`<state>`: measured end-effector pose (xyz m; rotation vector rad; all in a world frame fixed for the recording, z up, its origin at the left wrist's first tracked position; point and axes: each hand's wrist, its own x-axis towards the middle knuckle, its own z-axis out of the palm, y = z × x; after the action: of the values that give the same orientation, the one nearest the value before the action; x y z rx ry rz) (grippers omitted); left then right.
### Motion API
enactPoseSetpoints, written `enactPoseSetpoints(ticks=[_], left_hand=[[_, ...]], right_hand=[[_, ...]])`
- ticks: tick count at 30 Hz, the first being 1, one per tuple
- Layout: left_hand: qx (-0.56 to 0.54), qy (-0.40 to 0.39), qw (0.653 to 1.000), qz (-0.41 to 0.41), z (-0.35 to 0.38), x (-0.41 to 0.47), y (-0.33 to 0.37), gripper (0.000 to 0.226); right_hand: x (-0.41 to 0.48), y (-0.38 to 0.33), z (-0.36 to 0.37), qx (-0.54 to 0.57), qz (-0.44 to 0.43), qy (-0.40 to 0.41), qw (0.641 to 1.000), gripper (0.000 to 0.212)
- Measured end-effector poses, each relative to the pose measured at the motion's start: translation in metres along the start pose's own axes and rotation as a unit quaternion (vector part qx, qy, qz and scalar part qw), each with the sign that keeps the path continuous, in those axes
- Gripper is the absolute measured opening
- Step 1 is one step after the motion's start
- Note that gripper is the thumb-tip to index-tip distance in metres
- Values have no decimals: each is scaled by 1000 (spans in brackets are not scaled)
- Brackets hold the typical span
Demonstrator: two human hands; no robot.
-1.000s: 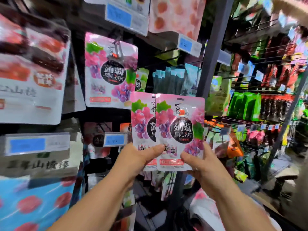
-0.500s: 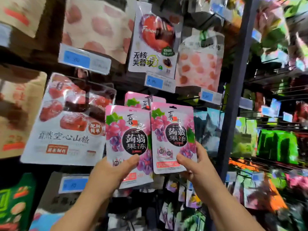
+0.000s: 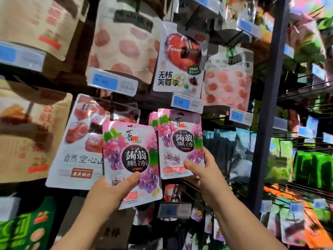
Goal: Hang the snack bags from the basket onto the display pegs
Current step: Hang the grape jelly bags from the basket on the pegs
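Left hand (image 3: 111,193) is gripping the bottom of a pink jelly bag (image 3: 129,159), thumb lying across its front. Right hand (image 3: 203,174) is pinching the lower right corner of a second pink bag (image 3: 180,141), which is sitting higher, at 2 o'clock from the first. The hands are working apart, one bag each. A matching hung bag (image 3: 152,120) is peeking out behind the second bag's left edge. A blue price tag (image 3: 186,102) is hanging at 12 o'clock, just above that bag's top, with a white plum bag (image 3: 178,60) above it. A white hawthorn bag (image 3: 79,147) is hanging at 9 o'clock, partly covered. A dark upright post (image 3: 266,105) is standing at 3 o'clock.
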<state>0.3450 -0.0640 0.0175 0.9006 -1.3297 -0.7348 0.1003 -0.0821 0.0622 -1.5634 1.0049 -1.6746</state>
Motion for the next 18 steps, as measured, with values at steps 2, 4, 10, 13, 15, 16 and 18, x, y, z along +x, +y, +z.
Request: enactPoseSetpoints(ticks=[2, 4, 10, 13, 15, 16, 18], left_hand=[[-2, 5, 1000, -1, -3, 2, -3, 27], [-2, 8, 1000, -2, -6, 5, -7, 38], [-17, 33, 999, 4, -12, 7, -11, 42], [-1, 35, 999, 15, -17, 5, -6, 45], [6, 29, 999, 20, -18, 4, -3, 43], [11, 24, 999, 21, -18, 3, -3, 41], [0, 20, 1000, 23, -19, 3, -3, 40]], right_hand=[[2, 4, 2, -1, 6, -2, 1000, 72], [4, 6, 3, 3, 17, -3, 1000, 75], [18, 3, 16, -20, 20, 7, 1000, 79], [22, 8, 22, -23, 23, 13, 999, 79], [20, 12, 23, -34, 31, 11, 999, 67], [19, 14, 22, -40, 37, 8, 999, 67], [13, 17, 22, -71, 47, 14, 996, 83]])
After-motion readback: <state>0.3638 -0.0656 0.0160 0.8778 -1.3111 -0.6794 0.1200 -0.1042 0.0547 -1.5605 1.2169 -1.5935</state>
